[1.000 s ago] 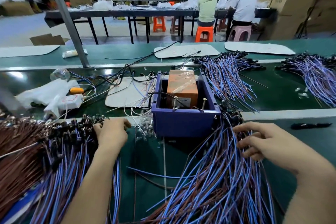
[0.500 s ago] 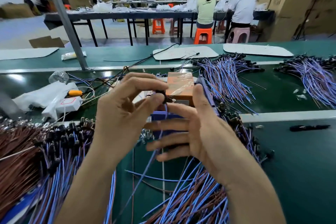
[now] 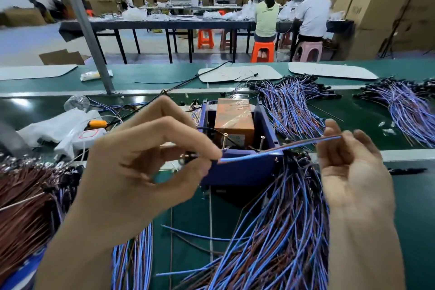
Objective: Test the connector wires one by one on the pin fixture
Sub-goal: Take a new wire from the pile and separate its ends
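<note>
Blue-and-brown connector wire [image 3: 301, 143] stretched taut between both grips, left hand [image 3: 146, 167] pinching its black plug end, right hand [image 3: 353, 172] pinching the tail, purple pin fixture [image 3: 240, 172] just behind.

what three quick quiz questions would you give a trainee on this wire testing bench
1. True or false: the left hand pinches the connector end of the held wire.
2. The box inside the blue tray is: a) orange b) white c) green
3. Fill in: ___ upright pins show in that tray.
Key: 1 true; 2 a; 3 two.
</note>
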`<state>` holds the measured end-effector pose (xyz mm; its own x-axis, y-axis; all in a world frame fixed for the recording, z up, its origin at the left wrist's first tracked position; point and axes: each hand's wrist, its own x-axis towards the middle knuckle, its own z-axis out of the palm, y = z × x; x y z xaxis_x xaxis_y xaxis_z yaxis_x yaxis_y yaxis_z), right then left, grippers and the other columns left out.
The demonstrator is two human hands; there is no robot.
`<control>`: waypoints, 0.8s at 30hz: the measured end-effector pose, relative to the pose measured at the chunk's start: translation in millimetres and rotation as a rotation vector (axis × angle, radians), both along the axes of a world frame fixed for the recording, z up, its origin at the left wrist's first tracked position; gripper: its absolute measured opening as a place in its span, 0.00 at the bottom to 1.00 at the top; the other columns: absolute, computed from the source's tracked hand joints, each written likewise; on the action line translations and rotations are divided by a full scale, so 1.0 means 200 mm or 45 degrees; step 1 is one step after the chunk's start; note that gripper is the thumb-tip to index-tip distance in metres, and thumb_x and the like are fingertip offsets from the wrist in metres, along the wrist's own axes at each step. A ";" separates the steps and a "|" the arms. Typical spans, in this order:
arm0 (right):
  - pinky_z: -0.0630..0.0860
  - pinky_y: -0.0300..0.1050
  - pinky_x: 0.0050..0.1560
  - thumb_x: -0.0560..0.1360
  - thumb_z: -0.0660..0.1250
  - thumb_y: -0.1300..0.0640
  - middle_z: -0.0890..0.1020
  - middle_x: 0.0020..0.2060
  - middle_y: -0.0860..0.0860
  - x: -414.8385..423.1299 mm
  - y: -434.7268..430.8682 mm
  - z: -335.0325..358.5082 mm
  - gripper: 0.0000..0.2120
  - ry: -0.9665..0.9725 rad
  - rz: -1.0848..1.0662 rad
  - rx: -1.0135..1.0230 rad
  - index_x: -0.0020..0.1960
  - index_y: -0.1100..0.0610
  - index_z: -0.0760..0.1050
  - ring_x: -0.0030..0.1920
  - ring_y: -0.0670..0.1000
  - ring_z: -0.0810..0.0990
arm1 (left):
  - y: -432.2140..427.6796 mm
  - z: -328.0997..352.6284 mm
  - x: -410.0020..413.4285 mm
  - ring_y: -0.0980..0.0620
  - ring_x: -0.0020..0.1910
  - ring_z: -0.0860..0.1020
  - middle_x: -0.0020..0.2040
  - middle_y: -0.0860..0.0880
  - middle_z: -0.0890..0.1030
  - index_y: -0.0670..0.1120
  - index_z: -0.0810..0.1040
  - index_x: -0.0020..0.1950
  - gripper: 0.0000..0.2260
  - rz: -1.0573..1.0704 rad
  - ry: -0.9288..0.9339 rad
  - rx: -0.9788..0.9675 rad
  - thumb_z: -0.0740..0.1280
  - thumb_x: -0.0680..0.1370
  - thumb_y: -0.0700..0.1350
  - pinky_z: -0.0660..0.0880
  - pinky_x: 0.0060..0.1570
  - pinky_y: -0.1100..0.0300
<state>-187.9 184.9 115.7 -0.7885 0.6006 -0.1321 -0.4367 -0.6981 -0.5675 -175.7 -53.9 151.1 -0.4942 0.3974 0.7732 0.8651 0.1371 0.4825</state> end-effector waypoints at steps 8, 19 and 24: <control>0.76 0.38 0.30 0.81 0.58 0.66 0.86 0.44 0.54 0.04 -0.06 0.01 0.29 -0.050 0.003 0.446 0.77 0.50 0.53 0.26 0.45 0.77 | -0.11 -0.06 -0.04 0.52 0.44 0.80 0.44 0.52 0.81 0.57 0.80 0.58 0.13 -0.293 -0.781 -0.598 0.70 0.73 0.53 0.77 0.47 0.62; 0.69 0.34 0.24 0.78 0.58 0.70 0.83 0.33 0.54 -0.02 -0.26 -0.07 0.13 -0.354 1.034 1.482 0.43 0.59 0.78 0.25 0.48 0.75 | 0.25 -0.25 -0.20 0.58 0.24 0.68 0.33 0.47 0.83 0.47 0.82 0.46 0.11 0.118 -1.116 0.332 0.61 0.80 0.38 0.66 0.24 0.69; 0.81 0.45 0.52 0.75 0.67 0.65 0.85 0.48 0.53 -0.06 -0.17 -0.09 0.11 -0.226 0.727 1.339 0.55 0.54 0.79 0.45 0.50 0.83 | 0.29 -0.31 -0.22 0.58 0.25 0.73 0.34 0.47 0.80 0.44 0.82 0.44 0.08 0.011 -1.211 0.184 0.64 0.78 0.36 0.72 0.26 0.67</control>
<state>-199.5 150.5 97.7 -0.9956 0.0509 0.0784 -0.0745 0.0737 -0.9945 -218.8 4.3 88.7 -0.9422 0.3231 0.0883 0.1020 0.0256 0.9945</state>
